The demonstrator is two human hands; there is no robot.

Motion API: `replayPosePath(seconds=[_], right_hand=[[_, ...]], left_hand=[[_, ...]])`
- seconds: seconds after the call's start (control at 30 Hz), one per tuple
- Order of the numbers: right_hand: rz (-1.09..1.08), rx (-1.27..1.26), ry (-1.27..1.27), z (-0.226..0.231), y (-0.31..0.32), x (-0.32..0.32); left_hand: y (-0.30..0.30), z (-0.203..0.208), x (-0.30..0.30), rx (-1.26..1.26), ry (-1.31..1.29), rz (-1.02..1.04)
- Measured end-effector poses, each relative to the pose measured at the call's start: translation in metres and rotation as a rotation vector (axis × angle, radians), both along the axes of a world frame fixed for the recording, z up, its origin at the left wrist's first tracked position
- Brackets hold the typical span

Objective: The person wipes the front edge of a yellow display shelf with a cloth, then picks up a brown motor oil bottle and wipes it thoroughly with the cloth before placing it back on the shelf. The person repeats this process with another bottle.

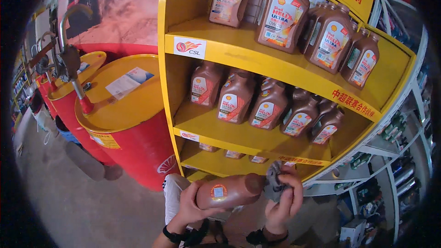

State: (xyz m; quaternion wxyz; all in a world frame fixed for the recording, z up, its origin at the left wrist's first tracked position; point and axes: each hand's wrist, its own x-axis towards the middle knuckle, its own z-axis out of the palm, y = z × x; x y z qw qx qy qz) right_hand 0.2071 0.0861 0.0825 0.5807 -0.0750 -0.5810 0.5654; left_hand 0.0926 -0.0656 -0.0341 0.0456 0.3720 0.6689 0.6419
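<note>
A brown motor oil bottle (236, 195) lies tilted on its side in my left hand (187, 207), whose fingers and thumb wrap round its left end. A small sticker with a square code shows on the bottle. My right hand (285, 200) pinches a crumpled grey cloth (274, 183) beside the bottle's right end. Whether the cloth touches the bottle, I cannot tell.
Ahead stands a yellow shelf unit (220, 34) bearing several brown oil bottles (281, 18) on its tiers. Red drums with yellow tops (121, 94) and a metal hand pump (71, 59) stand at left. Grey racks (390, 174) with goods are at right.
</note>
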Motion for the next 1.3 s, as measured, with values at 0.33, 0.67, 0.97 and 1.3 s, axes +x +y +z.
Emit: replayPosePath(seconds=[0.33,0.67,0.97,1.3], right_hand=[[0.242,0.543,-0.635,0.044,0.025,0.012],[0.847,-0.152,-0.32,0.032,0.036,-0.012],[1.545,0.205,0.042,-0.022,0.073,-0.036],[0.669,0.037,-0.006,-0.003,0.04,-0.016]], left_hand=[[-0.009,0.019,-0.006,-0.145,0.326,0.022],[0.0,0.034,0.0,-0.143,-0.049,-0.43],[0.017,0.013,0.02,-0.008,-0.312,-0.724],[0.016,0.032,0.005,-0.119,-0.264,-0.773]])
